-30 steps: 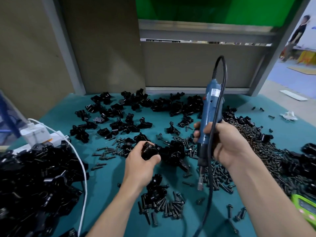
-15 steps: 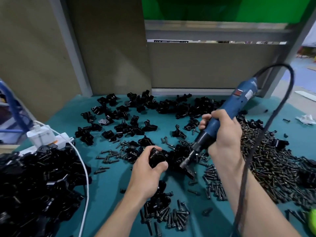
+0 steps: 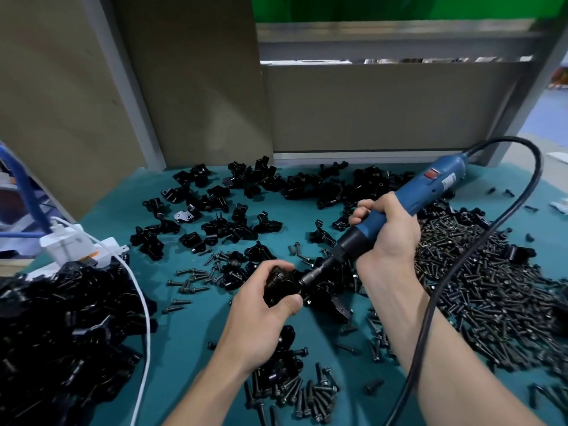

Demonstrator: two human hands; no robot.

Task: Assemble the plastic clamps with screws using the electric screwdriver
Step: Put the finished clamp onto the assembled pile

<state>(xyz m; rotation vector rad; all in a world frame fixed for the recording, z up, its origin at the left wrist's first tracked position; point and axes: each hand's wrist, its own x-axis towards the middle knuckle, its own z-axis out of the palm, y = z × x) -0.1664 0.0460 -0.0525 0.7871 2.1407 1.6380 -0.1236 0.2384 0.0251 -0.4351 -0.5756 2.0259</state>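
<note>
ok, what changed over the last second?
The right hand swung the electric screwdriver from upright, tip down over the loose screws, to a slant with its tail up and right. It then brought the bit leftward to the clamp held in the left hand. Both grips stayed the same, and the left hand barely moved.

On the counter (image 3: 190,339), a clamp heap (image 3: 61,333) fills the lower left, a screw heap (image 3: 491,287) the right, and loose clamps (image 3: 307,184) the upper centre.

Nothing legible; white label (image 3: 449,180) on the electric screwdriver (image 3: 421,196) too blurred.
</note>
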